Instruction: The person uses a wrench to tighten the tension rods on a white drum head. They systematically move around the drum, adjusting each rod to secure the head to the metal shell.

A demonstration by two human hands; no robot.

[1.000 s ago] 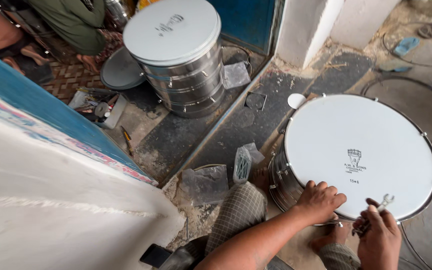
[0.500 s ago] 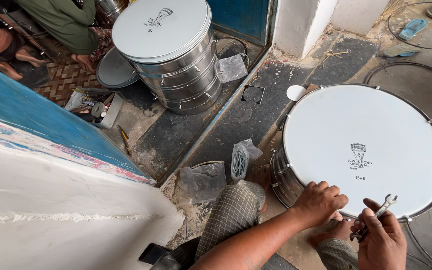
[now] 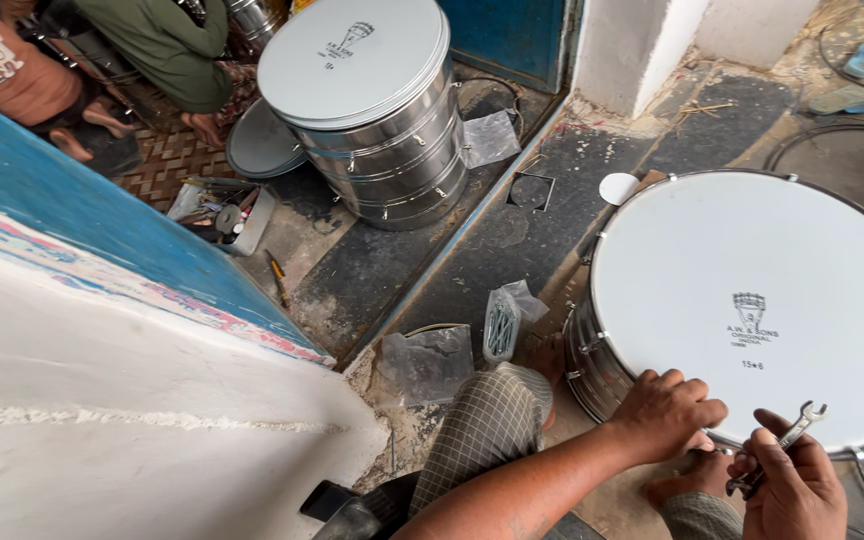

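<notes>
A wide metal drum (image 3: pixel 752 260) with a white head lies flat on the floor in front of me. My left hand (image 3: pixel 667 412) rests on its near rim, fingers curled over the edge. Just to the right, my right hand (image 3: pixel 790 482) grips a small silver open-ended spanner (image 3: pixel 790 434), whose jaw points up over the drum head near the rim.
Two stacked steel drums (image 3: pixel 372 110) stand at the back, a loose drum head (image 3: pixel 260 148) beside them. Plastic bags of small hardware (image 3: pixel 502 322) lie by my knee. A tray of tools (image 3: pixel 222 210) sits left. Two seated people (image 3: pixel 162 40) are at top left. A blue-and-white wall (image 3: pixel 102 330) fills the left.
The view has shifted slightly, so the drums sit lower and to the right in frame. My hands stay at the drum's near rim with the spanner; the right hand has moved a little.
</notes>
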